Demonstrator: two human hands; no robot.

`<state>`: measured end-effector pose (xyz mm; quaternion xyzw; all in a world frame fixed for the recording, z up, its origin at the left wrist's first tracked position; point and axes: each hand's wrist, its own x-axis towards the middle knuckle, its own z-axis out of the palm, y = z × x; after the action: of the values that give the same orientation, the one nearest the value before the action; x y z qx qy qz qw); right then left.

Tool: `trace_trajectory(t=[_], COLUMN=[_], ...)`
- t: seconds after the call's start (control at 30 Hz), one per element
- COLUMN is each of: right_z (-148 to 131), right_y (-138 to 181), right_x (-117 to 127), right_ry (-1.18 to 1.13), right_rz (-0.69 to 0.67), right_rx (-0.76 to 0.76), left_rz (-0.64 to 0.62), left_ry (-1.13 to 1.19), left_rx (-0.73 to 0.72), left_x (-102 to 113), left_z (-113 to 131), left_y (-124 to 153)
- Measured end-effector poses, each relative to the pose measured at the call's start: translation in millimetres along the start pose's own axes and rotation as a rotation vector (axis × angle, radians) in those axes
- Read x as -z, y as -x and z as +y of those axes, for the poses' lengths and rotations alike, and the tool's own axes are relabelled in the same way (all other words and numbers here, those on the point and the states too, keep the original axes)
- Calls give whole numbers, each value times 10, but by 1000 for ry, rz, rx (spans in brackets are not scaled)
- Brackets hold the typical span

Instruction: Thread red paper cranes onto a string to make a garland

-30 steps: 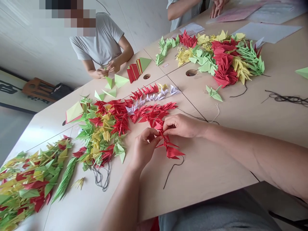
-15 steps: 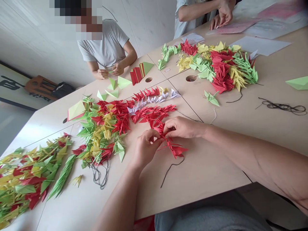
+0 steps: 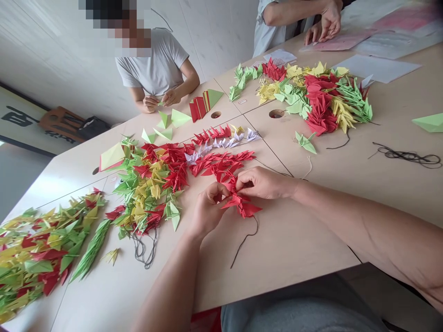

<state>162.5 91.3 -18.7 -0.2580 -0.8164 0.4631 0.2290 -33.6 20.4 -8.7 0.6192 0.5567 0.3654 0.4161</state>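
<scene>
The Red Paper Birds (image 3: 247, 210) Have Bunched Up

Nearest to me, a thin black string tail (image 3: 244, 240) lies on the table (image 3: 294, 249). It comes out from under the red paper birds. A second ago the lowest bird hung farther down from the fingers. Now I see it tucked up close under them.

The left hand (image 3: 209, 210) pinches red paper between thumb and finger. The right hand (image 3: 261, 182) pinches the red birds too, just beside it, but I can't tell which fold it has. Both hands are in about the same spot as before.

A bit past them is a row of red birds (image 3: 223, 160). To the left sits a mixed heap (image 3: 152, 184) of red, yellow and green birds. To the right, one green bird (image 3: 305, 142) sits alone, with tangled black string (image 3: 411, 156) farther right.

Farther off I see another big heap (image 3: 321, 101) of birds. Across the table, a person (image 3: 157, 64) in a grey shirt holds a bit of green paper (image 3: 160, 103). At the top right, another person's hand (image 3: 330, 23) is up over a pink sheet (image 3: 342, 41). A second ago, that person's two hands were close together.
</scene>
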Motion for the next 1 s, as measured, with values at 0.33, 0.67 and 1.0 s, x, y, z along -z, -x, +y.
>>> trace_trajectory(t=[0.33, 0.67, 1.0], right_z=[-21, -25, -38], right_y=[13, 3, 1], right_x=[2, 13, -53], right_ry=[-21, 39, 215], right_rz=[32, 112, 268], right_rx=[14, -52, -34], left_rz=[9, 201, 165], left_ry=[-74, 15, -461], left_rx=[-103, -49, -269], left_x=[41, 91, 18], left_z=[-52, -62, 128], left_y=[4, -48, 72])
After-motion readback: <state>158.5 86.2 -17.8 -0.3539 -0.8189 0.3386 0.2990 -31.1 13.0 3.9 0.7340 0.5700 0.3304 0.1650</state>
